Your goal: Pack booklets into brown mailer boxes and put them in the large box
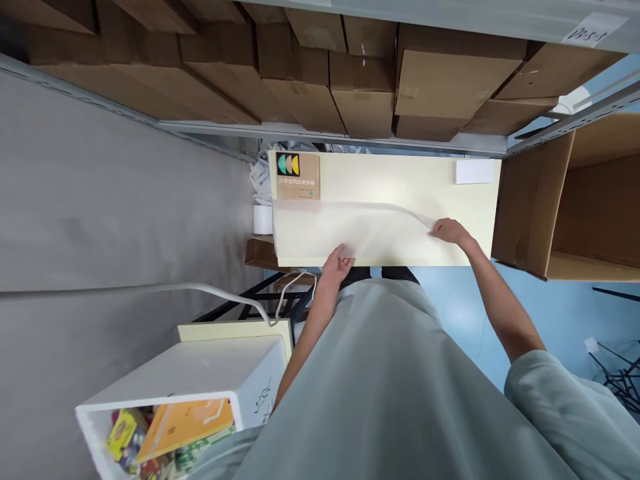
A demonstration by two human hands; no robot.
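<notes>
A translucent plastic sheet [340, 227] lies across the front half of the cream tabletop [390, 177], with its far edge curving up toward the right. My right hand [450, 231] pinches the right end of this sheet, a little above the table. At the near edge, my left hand [337, 265] has its curled fingers on the sheet, some of them partly hidden. A brown paperback book [300, 185] with coloured half-circles on its cover rests at the table's back left; the sheet's far edge reaches its lower end.
A white paper slip [474, 171] lies at the back right. Cardboard boxes [363, 93] fill the shelf above. An open carton [533, 200] stands right of the table. At lower left is a white bin [200, 377] of colourful packets, with a white cable [220, 291] above.
</notes>
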